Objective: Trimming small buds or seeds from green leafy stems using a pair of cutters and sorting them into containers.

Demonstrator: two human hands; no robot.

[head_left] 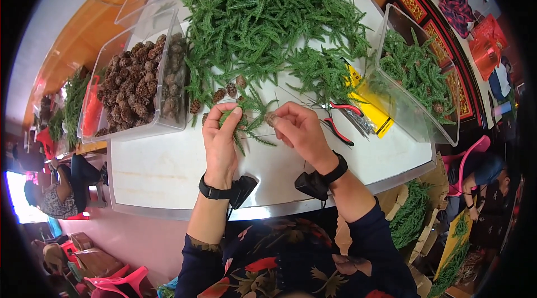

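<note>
Across the white table (162, 180), rimmed with metal along its near side, a heap of green sprigs (268, 18) covers the far middle. A clear bin of brown cones (168, 121) stands to the left and a clear bin of sprigs and cones (403, 105) to the right. Between the bins, the two hands are just apart: the left hand (221, 135) pinches a green sprig (254, 121) that spreads over the tabletop toward the other hand, while the right hand (302, 133) pinches a small brown piece (270, 118) (perhaps a cone, though the fingertips hide much of it).

The sprig looks light and springy, its side tips likely to flop, so the stem seems the surest hold. The brown piece, if a cone, should be stiff but brittle at its scales, better held gently by its base.

Bare tabletop opens between the hands and the near edge, and also to the left. A yellow packet (372, 105) and red-handled pliers (339, 131) tighten the right side; loose cones (218, 95) crowd the space beyond the left hand.
</note>
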